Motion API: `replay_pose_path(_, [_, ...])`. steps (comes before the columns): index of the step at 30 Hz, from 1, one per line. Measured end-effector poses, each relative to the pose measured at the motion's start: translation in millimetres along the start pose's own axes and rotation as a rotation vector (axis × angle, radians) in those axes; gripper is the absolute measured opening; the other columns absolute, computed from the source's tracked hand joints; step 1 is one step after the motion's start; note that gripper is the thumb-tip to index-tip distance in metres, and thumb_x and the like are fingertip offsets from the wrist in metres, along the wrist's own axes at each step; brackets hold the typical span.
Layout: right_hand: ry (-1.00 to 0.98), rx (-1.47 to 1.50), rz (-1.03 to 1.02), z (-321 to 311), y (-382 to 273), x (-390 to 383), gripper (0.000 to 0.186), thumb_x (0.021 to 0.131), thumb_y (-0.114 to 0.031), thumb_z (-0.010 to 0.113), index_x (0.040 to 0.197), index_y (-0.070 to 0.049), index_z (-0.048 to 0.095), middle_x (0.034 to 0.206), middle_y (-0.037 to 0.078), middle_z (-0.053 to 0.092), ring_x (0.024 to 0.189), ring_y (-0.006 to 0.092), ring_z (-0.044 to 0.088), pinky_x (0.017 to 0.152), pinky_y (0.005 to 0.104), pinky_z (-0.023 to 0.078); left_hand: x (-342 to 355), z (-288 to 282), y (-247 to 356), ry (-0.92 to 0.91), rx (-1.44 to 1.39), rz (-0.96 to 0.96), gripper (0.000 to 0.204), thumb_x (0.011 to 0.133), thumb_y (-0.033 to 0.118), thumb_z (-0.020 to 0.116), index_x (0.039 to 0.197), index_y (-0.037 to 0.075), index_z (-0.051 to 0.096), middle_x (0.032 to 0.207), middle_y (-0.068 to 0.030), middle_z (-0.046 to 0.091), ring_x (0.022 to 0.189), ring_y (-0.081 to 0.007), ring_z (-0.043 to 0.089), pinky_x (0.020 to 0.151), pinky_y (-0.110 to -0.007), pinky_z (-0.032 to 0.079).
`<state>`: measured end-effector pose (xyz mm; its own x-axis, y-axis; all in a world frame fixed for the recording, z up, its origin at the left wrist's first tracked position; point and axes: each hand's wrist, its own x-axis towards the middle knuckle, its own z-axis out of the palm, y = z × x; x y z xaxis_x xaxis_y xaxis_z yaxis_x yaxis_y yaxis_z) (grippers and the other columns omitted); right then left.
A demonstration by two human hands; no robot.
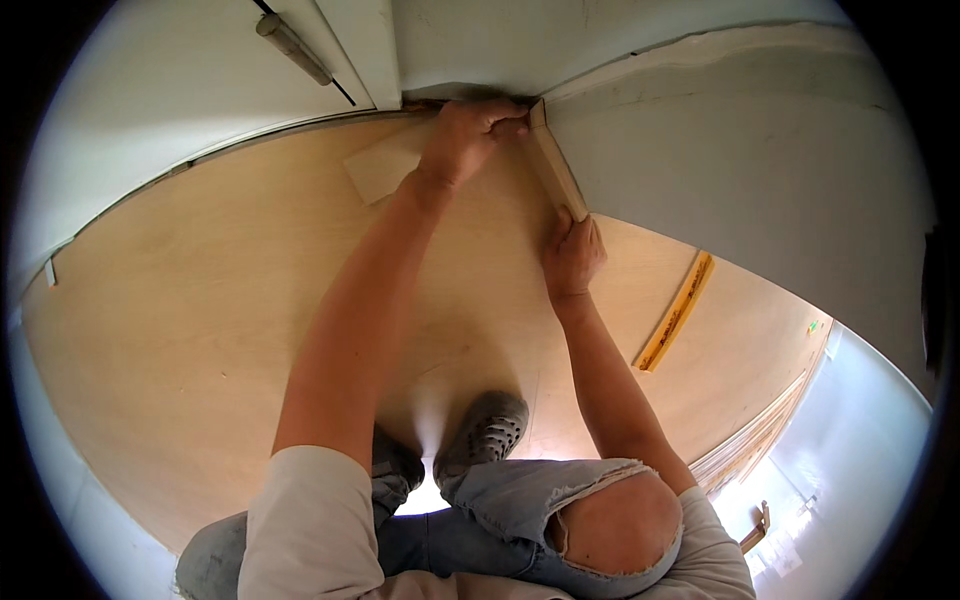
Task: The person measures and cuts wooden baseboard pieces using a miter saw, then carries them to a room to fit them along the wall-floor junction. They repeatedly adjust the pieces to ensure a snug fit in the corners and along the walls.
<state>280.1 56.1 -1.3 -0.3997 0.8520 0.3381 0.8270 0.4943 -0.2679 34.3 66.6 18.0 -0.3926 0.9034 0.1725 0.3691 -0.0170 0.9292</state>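
Observation:
A short pale strip of wood [553,165] lies along the foot of the grey wall at the corner. My left hand [468,140] is at its far end, fingers curled against the end beside the corner. My right hand [574,255] grips the near end, thumb and fingers closed around it. Under my left wrist a flat pale board piece [385,165] rests on the light wood floor [200,300]. What the left fingertips press on in the corner is partly hidden.
A yellow strip with dark markings [677,312] lies right of my right hand, near the grey wall [740,150]. A white door [190,90] with a cylindrical metal fitting [292,48] stands at the upper left. Long thin wood strips [750,440] lie at the lower right. My shoes [485,435] are close below.

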Motion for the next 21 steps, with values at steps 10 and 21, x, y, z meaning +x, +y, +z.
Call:
replay_pose_path(10, [0.022, -0.012, -0.038, -0.3, -2.5, -0.8, 0.029, 0.098, -0.024, 0.065, 0.080, -0.003, 0.056, 0.069, 0.014, 0.058, 0.064, 0.0353, 0.060, 0.051, 0.0463, 0.046, 6.1, 1.7, -8.8, 0.021, 0.246, 0.239, 0.015, 0.088, 0.022, 0.074, 0.095, 0.009, 0.075, 0.091, -0.0081, 0.074, 0.079, -0.0315, 0.070, 0.069, -0.039, 0.057])
replay_pose_path(21, [0.059, -0.037, -0.056, 3.6, 1.9, -0.6, 0.031, 0.097, -0.024, 0.066, 0.079, -0.002, 0.053, 0.070, 0.014, 0.058, 0.066, 0.0357, 0.060, 0.052, 0.0457, 0.046, 6.8, 2.1, -12.5, 0.020, 0.182, 0.263, 0.015, 0.089, 0.019, 0.071, 0.101, 0.011, 0.074, 0.092, -0.0057, 0.075, 0.085, -0.0299, 0.070, 0.074, -0.038, 0.058])
